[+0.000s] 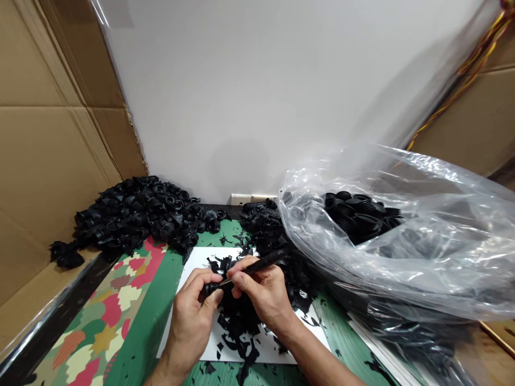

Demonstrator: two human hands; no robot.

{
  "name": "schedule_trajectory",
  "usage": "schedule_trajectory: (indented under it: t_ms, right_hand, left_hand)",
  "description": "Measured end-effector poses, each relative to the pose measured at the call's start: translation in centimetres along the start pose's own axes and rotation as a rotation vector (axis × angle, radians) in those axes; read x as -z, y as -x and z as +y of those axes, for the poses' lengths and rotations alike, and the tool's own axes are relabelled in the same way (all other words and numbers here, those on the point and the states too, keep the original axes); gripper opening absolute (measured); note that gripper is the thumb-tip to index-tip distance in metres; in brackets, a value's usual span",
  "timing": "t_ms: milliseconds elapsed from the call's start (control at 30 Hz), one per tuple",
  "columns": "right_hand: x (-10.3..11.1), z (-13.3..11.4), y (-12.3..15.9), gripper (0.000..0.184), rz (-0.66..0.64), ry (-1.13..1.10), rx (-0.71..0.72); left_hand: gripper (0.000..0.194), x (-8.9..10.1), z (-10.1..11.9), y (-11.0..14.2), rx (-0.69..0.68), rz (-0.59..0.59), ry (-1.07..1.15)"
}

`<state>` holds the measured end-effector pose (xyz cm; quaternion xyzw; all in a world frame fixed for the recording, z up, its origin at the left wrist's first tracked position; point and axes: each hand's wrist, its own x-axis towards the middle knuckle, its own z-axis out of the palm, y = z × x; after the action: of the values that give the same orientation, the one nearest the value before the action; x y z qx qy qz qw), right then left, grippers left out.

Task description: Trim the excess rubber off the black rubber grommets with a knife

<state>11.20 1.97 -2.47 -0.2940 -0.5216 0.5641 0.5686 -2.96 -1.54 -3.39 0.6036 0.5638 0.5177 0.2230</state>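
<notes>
My left hand (192, 308) is closed around a small black rubber part (212, 290), held above a white sheet (193, 262). My right hand (263, 292) grips a slim black-handled tool (265, 261) like a pen, its tip touching the part. Black rubber trimmings (237, 321) lie scattered on the sheet under both hands.
A heap of black rubber parts (132, 214) sits at the back left by cardboard (44, 161). A big clear plastic bag (402, 241) with more black parts fills the right. A smaller pile of black scraps (263, 225) lies behind the hands. The table carries a green patterned cloth (116, 316).
</notes>
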Motion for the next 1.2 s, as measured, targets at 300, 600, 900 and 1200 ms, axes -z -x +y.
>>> schedule_trajectory:
  t_ms: [300, 600, 900, 1200]
  right_hand:
    - [1.6, 0.5, -0.8, 0.010, 0.199, 0.387, 0.394]
    - [2.1, 0.6, -1.3, 0.030, 0.077, 0.011, 0.059]
    - [0.8, 0.0, -0.4, 0.027, 0.025, -0.055, -0.010]
    - [0.2, 0.8, -0.2, 0.027, -0.014, -0.121, -0.042]
  left_hand:
    - [0.011, -0.1, -0.1, 0.1, 0.043, 0.014, 0.023]
    - [0.016, 0.0, 0.2, 0.0, 0.121, 0.067, 0.072]
    - [0.020, -0.2, 0.1, 0.2, 0.252, 0.079, 0.165]
    - [0.020, -0.1, 0.2, 0.2, 0.317, 0.037, 0.257]
